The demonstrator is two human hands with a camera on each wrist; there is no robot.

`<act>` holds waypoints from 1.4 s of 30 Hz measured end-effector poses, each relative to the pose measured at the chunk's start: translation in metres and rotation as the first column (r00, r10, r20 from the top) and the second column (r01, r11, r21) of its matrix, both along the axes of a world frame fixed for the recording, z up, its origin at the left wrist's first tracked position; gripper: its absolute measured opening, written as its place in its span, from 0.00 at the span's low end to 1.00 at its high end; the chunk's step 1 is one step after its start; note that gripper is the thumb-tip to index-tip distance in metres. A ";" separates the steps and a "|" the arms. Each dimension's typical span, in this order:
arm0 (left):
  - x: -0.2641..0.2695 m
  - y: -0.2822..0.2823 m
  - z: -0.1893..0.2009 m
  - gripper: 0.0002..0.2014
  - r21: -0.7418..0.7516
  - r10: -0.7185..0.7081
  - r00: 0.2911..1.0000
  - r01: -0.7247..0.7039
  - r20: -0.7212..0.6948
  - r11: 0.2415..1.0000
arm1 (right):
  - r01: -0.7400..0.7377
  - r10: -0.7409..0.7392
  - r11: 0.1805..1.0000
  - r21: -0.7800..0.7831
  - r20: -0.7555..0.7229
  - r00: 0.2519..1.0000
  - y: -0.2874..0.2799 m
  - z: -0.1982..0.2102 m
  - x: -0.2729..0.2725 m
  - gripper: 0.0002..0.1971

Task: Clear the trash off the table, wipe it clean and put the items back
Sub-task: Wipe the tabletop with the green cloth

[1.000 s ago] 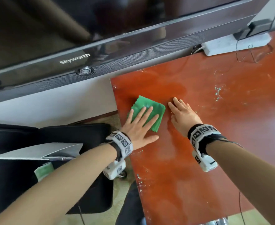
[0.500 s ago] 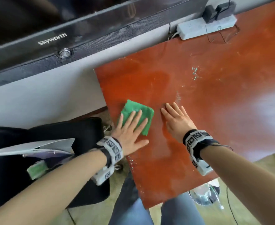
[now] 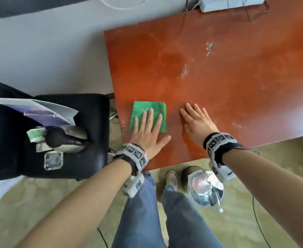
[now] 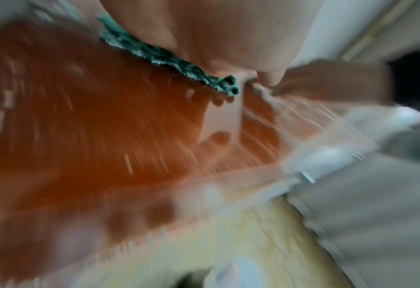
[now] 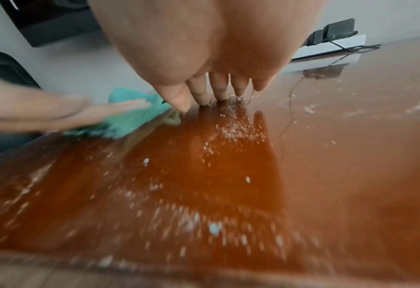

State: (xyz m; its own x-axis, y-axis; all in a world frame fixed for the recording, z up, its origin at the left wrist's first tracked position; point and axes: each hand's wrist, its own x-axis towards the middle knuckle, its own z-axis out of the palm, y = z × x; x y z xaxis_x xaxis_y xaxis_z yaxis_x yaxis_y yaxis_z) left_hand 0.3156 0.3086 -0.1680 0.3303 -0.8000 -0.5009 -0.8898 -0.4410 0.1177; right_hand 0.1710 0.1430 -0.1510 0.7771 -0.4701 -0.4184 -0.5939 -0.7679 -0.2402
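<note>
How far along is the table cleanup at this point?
Done: trash appears to sit in the foil-lined bin on the floor, and items wait on the black chair. In hand: the left hand presses the green square cloth flat on the red-brown wooden table; the right hand rests flat beside it. Left: pale specks farther back, then returning the items.

Cloth on table, left of right hand
</note>
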 end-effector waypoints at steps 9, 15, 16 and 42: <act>0.009 0.056 -0.003 0.39 -0.041 0.374 0.927 -0.373 0.028 0.927 | 0.006 -0.007 0.999 -0.042 -0.028 1.000 0.023 -0.002 -0.037 0.30; -0.064 0.062 0.003 0.43 -0.017 0.041 0.999 -0.042 -0.020 0.999 | 0.089 -0.090 0.995 -0.052 -0.019 0.996 0.046 -0.006 -0.051 0.30; -0.079 0.071 0.003 0.43 -0.013 -0.059 0.998 0.059 -0.035 0.998 | 0.099 -0.100 0.994 -0.050 -0.012 0.995 0.049 -0.006 -0.053 0.30; -0.139 -0.041 -0.018 0.48 -0.130 0.285 0.958 -0.277 0.046 0.952 | 0.055 -0.056 0.998 0.010 0.103 0.993 -0.006 -0.024 -0.174 0.33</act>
